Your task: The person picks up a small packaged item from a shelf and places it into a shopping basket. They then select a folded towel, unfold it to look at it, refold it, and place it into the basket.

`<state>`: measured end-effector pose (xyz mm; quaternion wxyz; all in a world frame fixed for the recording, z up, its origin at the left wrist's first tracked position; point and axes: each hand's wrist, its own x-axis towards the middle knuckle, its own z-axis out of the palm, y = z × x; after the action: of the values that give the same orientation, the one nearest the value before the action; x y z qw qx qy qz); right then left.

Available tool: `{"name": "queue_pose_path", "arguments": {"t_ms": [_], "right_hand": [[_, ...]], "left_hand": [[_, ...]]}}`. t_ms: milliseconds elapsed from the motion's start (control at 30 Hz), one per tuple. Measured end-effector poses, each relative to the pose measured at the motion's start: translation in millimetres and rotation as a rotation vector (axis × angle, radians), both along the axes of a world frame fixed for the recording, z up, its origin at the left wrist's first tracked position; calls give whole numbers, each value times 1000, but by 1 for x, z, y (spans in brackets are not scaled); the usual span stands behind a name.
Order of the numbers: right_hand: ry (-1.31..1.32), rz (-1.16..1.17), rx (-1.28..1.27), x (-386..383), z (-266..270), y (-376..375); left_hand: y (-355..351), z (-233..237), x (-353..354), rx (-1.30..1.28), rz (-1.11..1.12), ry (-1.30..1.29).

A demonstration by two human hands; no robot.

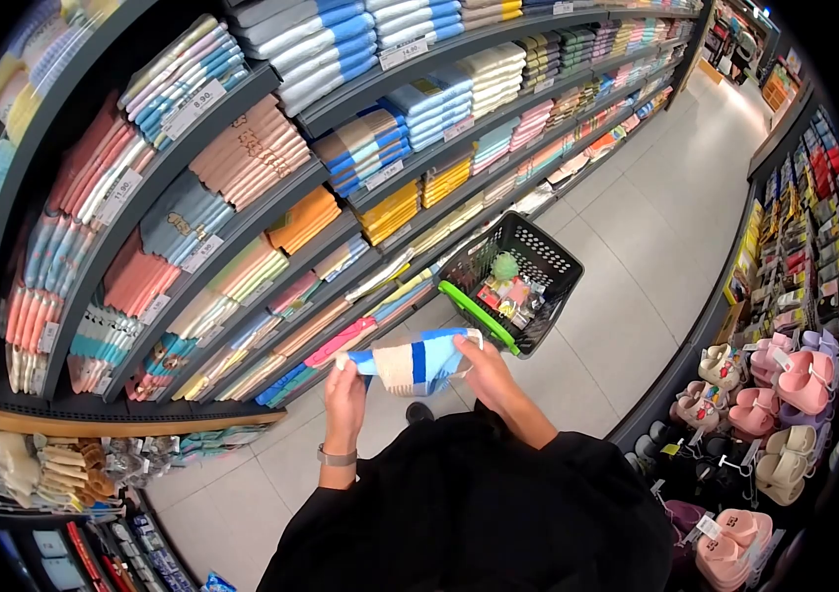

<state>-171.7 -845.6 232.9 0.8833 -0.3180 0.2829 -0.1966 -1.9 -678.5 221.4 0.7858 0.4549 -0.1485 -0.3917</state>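
Note:
A striped towel (405, 366) in light blue, beige and dark blue is stretched between my two hands, above the floor. My left hand (344, 395) pinches its left end, and a watch with a grey band sits on that wrist. At the right end, my right hand (486, 368) grips the cloth near its upper corner. Just beyond the towel stands a black shopping basket (556, 266) on the floor, its green handle (479, 316) lying toward me. Inside it are a round pale green item (504, 265) and several small packaged goods.
Shelves of folded towels (341, 148) with price tags curve along the left and ahead. Racks on the right hold slippers (804, 380) and small packaged goods (800, 237). A tiled aisle (637, 217) runs between them. Brushes (44, 469) hang at lower left.

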Motion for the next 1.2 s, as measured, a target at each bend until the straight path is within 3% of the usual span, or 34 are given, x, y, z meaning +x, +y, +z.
{"name": "queue_pose_path", "arguments": {"t_ms": [100,233,500,933,1000,1100,1133,1200], "right_hand": [[41,-63,48,-3,9,-13],[40,-176,-170,-16,17,-41],[106,-132,-300,-17,29,-42],[51,54,-455,3,53,-41],[19,193,-535,2,66,-31],[-78,375,-847,7,93,10],[-155,350,-1136,8,106,25],[-314,239,-1349,22,105,57]], "left_hand": [[0,16,19,23,253,12],[11,41,42,53,477,-28],[24,25,55,120,444,-144],[39,30,69,151,596,-189],[41,29,72,113,602,-158],[47,1,79,98,565,-46],[50,-15,82,99,559,-48],[61,-53,86,258,464,27]]}}
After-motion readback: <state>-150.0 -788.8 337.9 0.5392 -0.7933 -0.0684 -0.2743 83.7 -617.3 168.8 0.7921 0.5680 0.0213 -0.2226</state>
